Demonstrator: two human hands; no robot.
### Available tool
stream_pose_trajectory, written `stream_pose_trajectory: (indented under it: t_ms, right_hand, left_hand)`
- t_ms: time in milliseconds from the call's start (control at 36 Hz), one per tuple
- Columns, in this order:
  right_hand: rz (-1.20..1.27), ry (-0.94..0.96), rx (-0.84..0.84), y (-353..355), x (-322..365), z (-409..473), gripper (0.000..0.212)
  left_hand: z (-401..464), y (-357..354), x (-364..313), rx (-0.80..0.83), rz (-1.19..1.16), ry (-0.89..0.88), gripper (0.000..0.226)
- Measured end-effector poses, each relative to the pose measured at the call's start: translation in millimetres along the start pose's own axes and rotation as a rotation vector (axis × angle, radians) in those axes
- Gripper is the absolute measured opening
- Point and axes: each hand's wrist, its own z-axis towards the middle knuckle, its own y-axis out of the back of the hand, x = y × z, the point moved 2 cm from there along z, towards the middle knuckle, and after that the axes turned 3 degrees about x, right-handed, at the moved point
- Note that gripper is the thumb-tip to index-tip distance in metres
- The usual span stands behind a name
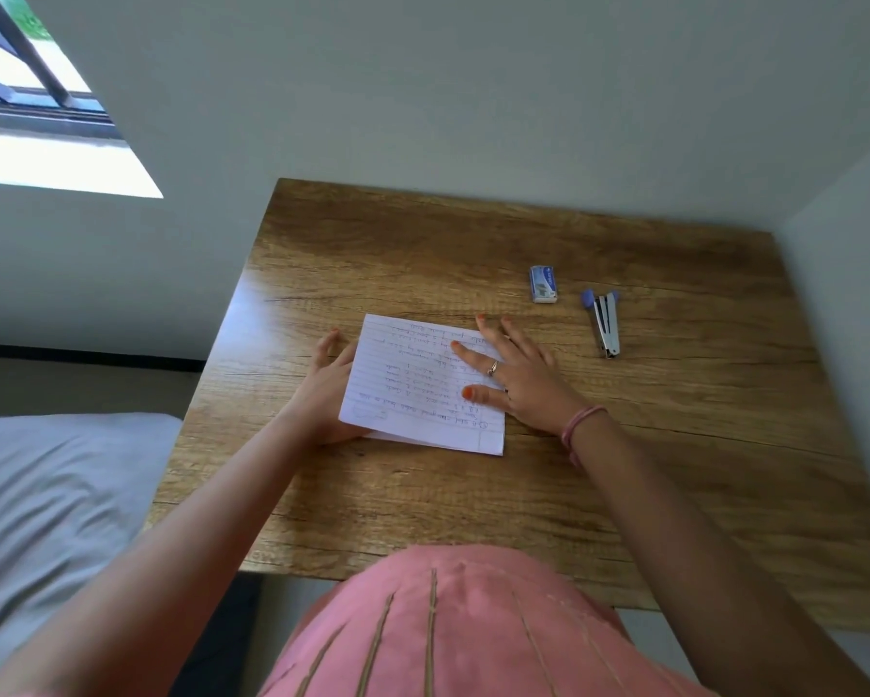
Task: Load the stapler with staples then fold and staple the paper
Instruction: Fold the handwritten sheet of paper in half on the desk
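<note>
A white lined sheet of handwritten paper (422,389) lies folded flat. Right of the paper and beyond it sits a small blue-and-white staple box (543,284); farther right lies a blue-and-silver metal stapler (605,322).

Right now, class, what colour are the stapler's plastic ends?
Blue, on a silver metal stapler; the head view shows it.
</note>
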Motion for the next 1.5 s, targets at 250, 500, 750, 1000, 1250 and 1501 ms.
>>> stream_pose_trajectory:
  t_ms: [250, 500, 750, 1000, 1250, 1501]
  right_hand:
    - [0.008, -0.003, 0.014, -0.2, 1.1, -0.6, 0.067]
    - [0.016, -0.006, 0.008, -1.4, 0.4, 0.8, 0.063]
    - [0.006, -0.022, 0.011, 1.8, 3.4, 0.1, 0.066]
    - [0.010, -0.046, 0.053, 5.7, 6.8, -1.7, 0.071]
    - [-0.092, -0.145, 0.126, 19.0, 62.4, 15.3, 0.078]
    - [0.074, -0.178, 0.109, 0.4, 46.7, 8.1, 0.070]
  left_hand:
    - [-9.9, 6.2, 28.1, 0.008, -0.030, 0.106, 0.075]
    - [-23.6, 38.9, 7.9, -0.623, -0.136, 0.359, 0.029]
    - [31.5, 6.5, -60.1, -0.210, -0.021, 0.028, 0.051]
    - [32.9, -16.8, -51.5, -0.100, -0.037, 0.185, 0.060]
    - [34.9, -17.9, -52.4, -0.054, -0.024, 0.208, 0.061]
    - [34.3, -13.4, -45.0, -0.076, -0.122, 0.321, 0.083]
